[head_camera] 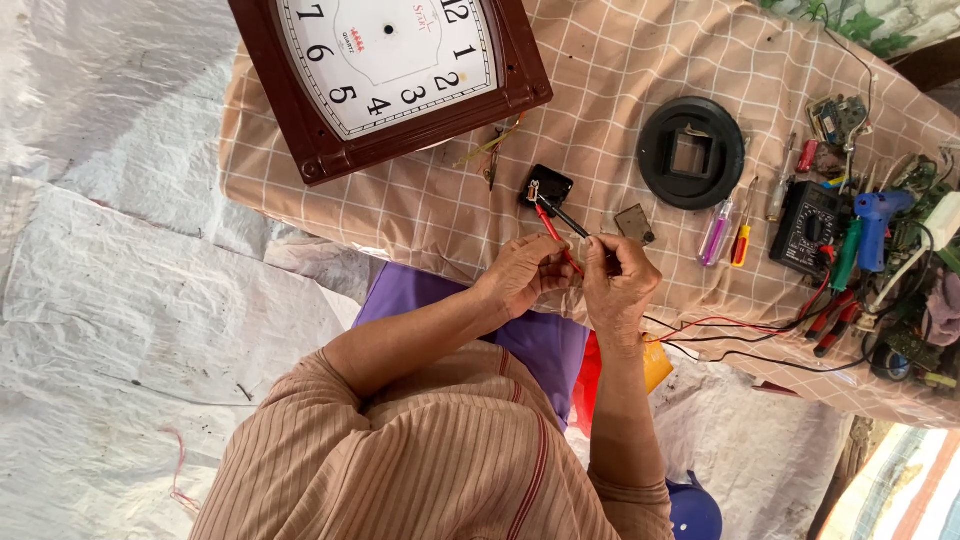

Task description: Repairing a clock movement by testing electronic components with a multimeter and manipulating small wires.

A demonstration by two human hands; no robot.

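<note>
1. Here, the left hand (522, 272) is closed around a red probe (553, 233), pinched between the fingers.
2. The right hand (617, 278) is closed around a black probe (566, 218) in the same way.
3. Both probe tips meet at a small black clock movement (548, 187), which lies on the checked cloth of the tabletop (600, 90), just below the corner of a brown-framed wall clock (390, 70).
4. Red and black leads (740, 330) run from the hands toward a black multimeter (808, 228).
5. A round black cover (691, 152) lies beyond the right hand, with two screwdrivers (728, 235) beside the meter and a blue tool (878, 222) further right.
</note>
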